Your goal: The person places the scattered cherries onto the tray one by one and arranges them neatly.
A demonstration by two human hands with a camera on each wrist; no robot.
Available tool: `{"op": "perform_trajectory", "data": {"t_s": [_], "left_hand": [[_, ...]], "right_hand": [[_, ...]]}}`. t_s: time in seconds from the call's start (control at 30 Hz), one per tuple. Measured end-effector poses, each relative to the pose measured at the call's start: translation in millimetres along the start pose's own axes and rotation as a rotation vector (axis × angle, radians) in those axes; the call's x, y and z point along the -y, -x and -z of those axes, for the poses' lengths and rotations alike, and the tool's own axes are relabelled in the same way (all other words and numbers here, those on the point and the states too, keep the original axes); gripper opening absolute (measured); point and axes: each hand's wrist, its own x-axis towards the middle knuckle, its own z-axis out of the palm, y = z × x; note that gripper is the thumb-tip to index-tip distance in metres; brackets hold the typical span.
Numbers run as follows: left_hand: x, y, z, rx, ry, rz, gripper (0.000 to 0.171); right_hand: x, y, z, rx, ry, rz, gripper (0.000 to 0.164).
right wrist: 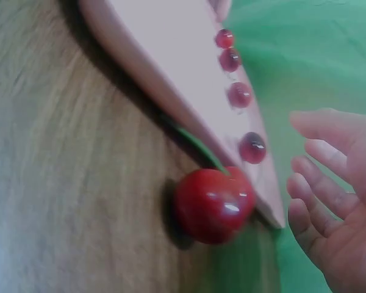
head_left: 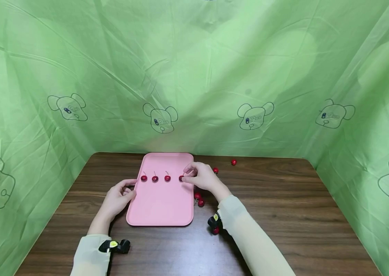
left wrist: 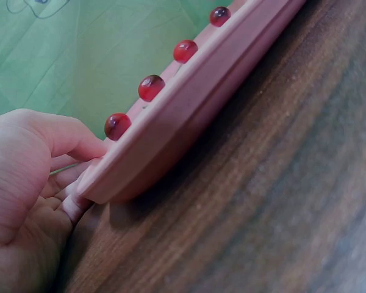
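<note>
Head view: right hand (head_left: 202, 177) nearer, fingers parted, empty; row-end cherry (head_left: 181, 178) at its 9 o'clock, loose cherries (head_left: 201, 202) at 6. Left hand (head_left: 119, 196) pinches pink tray (head_left: 160, 207) at 9 o'clock rim.

The head view is bright and fairly crisp, with a pale glow on the green curtain (head_left: 294, 53) at two o'clock and sheen on the table (head_left: 177, 251) at six. Both wrist views are softer; glints whiten the nearest cherry (right wrist: 211, 206).
</note>
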Motion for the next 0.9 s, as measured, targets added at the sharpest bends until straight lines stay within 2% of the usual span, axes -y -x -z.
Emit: {"op": "perform_trajectory", "data": {"t_s": [0.43, 0.57, 0.9], "left_hand": [[-1.5, 1.0, -0.2, 0.001, 0.018, -0.009, 0.042], [-0.4, 0.8, -0.9, 0.005, 0.003, -0.014, 0.041], [0.6, 1.0, -1.2, -0.004, -0.015, -0.01, 0.041]], "right_hand": [[3.7, 38.0, 31.1, -0.041, -0.015, 0.077, 0.018], [2.8, 51.9, 41.7, -0.051, -0.016, 0.094, 0.02], [-8.9, 80.3, 56.5, -0.145, -0.056, 0.117, 0.019]]}}
